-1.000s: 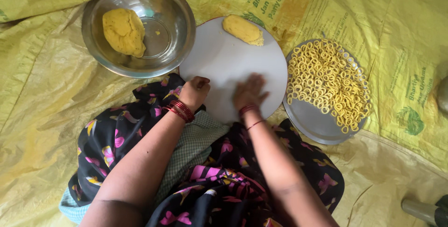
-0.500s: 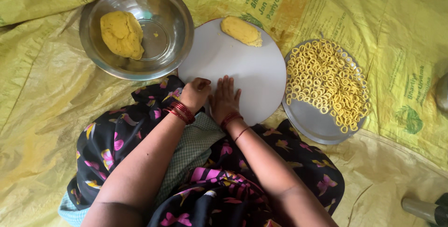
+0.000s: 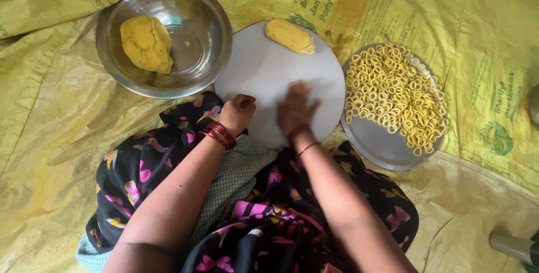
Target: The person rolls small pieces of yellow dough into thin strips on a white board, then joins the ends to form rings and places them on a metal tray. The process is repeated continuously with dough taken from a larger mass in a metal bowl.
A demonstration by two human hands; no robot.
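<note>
My right hand [image 3: 297, 109] lies flat, palm down and fingers spread, on the near part of a round white board [image 3: 269, 65]; it is motion-blurred and anything under the palm is hidden. My left hand [image 3: 238, 111] is curled into a fist at the board's near-left edge, with red bangles on the wrist. A small oblong lump of yellow dough [image 3: 289, 35] rests at the board's far edge. A bigger dough lump [image 3: 147, 43] sits in a steel bowl [image 3: 213, 31] to the left.
A steel plate [image 3: 376, 144] right of the board holds several small yellow dough rings [image 3: 396, 90]. Everything lies on yellow woven sacking [image 3: 45, 116]. My floral dark clothing covers my lap. A metal object [image 3: 514, 246] shows at the lower right corner.
My right hand slid left across the board toward the left fist, then back to the right. The left fist stayed at the board's edge.
</note>
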